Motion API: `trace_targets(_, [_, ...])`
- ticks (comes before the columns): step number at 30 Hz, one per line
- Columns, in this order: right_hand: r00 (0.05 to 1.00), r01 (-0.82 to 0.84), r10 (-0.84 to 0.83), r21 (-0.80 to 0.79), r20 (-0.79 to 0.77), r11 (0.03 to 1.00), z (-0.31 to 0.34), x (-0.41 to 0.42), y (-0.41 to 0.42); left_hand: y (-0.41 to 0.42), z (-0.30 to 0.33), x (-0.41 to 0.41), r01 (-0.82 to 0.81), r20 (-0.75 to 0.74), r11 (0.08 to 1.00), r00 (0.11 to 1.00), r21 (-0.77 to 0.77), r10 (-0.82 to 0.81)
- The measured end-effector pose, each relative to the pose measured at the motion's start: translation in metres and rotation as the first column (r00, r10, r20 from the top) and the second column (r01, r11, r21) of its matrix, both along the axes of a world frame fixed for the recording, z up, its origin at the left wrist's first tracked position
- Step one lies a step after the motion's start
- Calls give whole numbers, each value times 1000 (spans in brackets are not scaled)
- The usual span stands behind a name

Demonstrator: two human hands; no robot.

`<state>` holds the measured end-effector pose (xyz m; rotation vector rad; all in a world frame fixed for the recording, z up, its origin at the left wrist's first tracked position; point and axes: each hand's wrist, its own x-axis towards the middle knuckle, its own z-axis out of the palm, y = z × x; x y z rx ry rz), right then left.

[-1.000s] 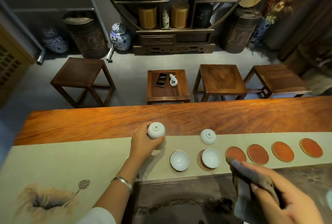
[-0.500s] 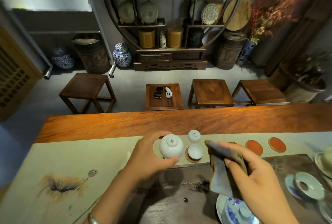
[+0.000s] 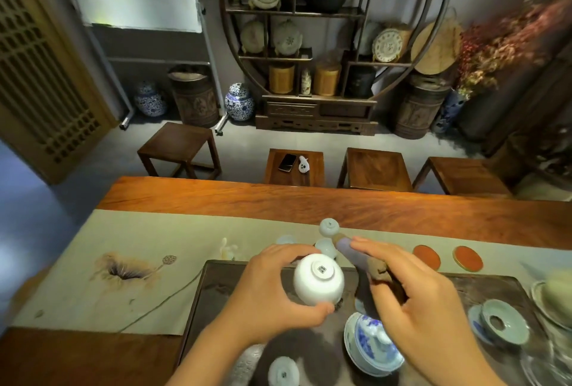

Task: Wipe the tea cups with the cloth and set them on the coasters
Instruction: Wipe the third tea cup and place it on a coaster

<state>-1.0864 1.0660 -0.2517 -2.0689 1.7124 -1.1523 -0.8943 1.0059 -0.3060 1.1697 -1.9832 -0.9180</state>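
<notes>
Lifted clear of the runner, the white cup (image 3: 318, 283) hung bottom-up over the dark tea tray (image 3: 198, 308), left hand (image 3: 266, 299) clamped round it, right hand (image 3: 424, 308) clutching the cloth (image 3: 368, 265) just beside.

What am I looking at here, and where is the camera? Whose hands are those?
There is no machine: a person wears a camera on the head, looking down at their own hands. The left hand grips a white tea cup with its foot turned toward the camera. The right hand holds a folded cloth beside it. Below lies a dark tea tray on a pale table runner. Two empty orange coasters wait at right, more cups behind.
</notes>
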Motion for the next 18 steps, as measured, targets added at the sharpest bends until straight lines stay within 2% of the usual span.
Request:
trace_targets(7, [963,-147,125,-77,-237,986,5,12,28,13,0,-8,8,-1,1000,1000,-9,-8])
trace_targets(12, [960,-157,130,-90,-248,984,7,25,28,18,6,-2,-43,-58,997,998,-64,39])
trace_targets(18, [963,-182,167,-57,-210,982,3,40,21,18,10,12,-49,-85,998,995,-38,46])
